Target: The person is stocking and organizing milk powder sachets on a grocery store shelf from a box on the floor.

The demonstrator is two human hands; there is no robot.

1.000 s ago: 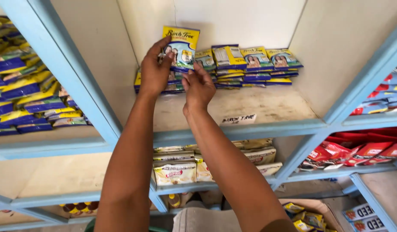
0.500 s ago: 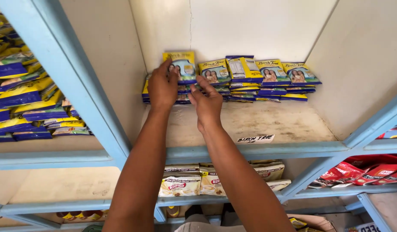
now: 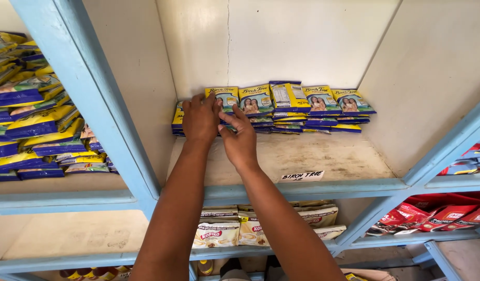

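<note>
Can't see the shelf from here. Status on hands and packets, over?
Left hand flat on the leftmost packet stack. Right hand fingering the next stack. Nothing in the way.

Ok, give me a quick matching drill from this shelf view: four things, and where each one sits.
Things:
1. left hand
2. red packets
3. white label
4. cream sachets

Places:
A. shelf below the hands
B. front edge of the middle shelf
C. lower right compartment
D. on the yellow-and-blue packets at the back

Pairs: 1-D, 2-C, 3-B, 4-A
</note>
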